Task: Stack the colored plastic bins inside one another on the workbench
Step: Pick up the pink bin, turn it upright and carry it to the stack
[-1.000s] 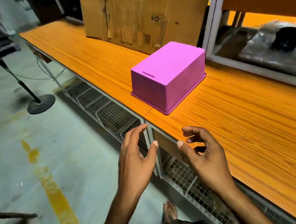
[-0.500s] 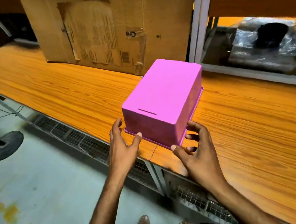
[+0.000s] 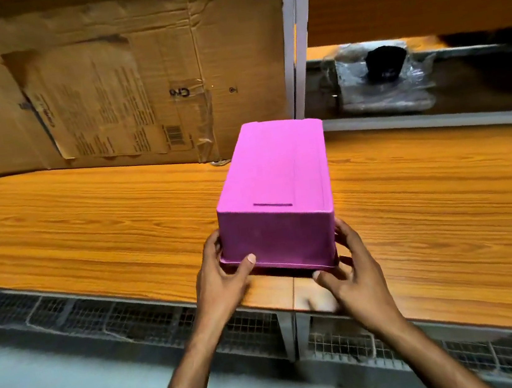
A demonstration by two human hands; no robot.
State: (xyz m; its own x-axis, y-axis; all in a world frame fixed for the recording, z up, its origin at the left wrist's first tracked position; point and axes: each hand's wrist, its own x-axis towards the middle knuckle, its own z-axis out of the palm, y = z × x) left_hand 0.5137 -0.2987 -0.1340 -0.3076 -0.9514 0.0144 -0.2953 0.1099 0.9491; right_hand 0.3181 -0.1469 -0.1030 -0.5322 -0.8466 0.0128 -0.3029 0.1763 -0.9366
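Note:
A pink plastic bin (image 3: 277, 191) stands upside down on the orange wooden workbench (image 3: 90, 228), close to its front edge, with its flat base facing up. My left hand (image 3: 222, 273) holds the bin's near left corner, thumb on the front wall just above the rim. My right hand (image 3: 352, 265) holds the near right corner, fingers on the side wall and thumb under the rim. No other coloured bin is in view.
A large worn cardboard box (image 3: 110, 82) stands on the bench behind and to the left of the bin. A grey metal post (image 3: 295, 42) rises behind it. A plastic-wrapped bundle (image 3: 383, 79) lies on a shelf at the back right. Wire mesh (image 3: 101, 318) runs under the bench.
I have stepped up to the bench and the view has turned to face it. Both hands moved from open in front of the bench to gripping the bin's near corners.

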